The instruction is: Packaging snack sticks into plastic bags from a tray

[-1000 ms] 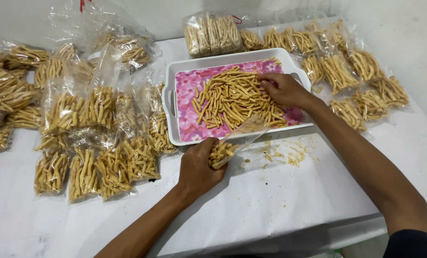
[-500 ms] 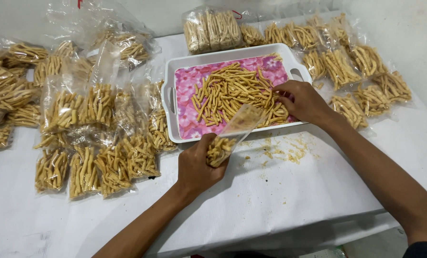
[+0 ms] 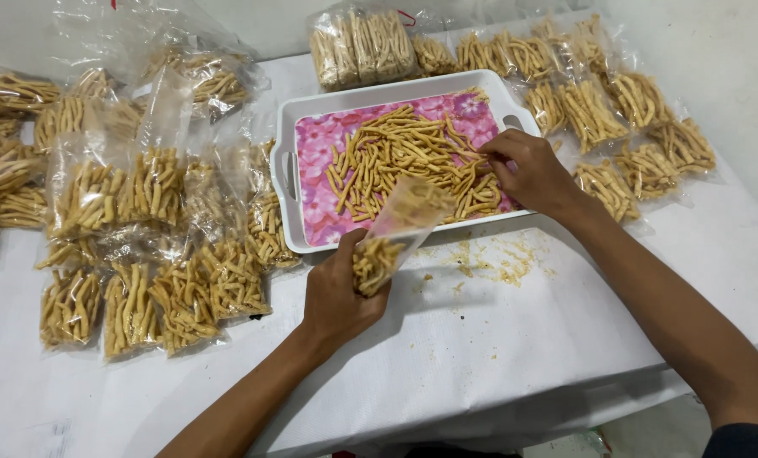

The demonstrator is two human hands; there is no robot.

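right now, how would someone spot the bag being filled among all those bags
Find the white tray with the pink floral floor. At its near edge the left hand holds a clear bag: the only one lifted and partly full, while the others lie on the table.

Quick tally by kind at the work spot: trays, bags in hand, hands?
White tray: 1
Part-filled clear bag: 1
Hands: 2, left hand holding that bag, right hand in the tray
Total: 4
Filled bags around overlap too much to count.
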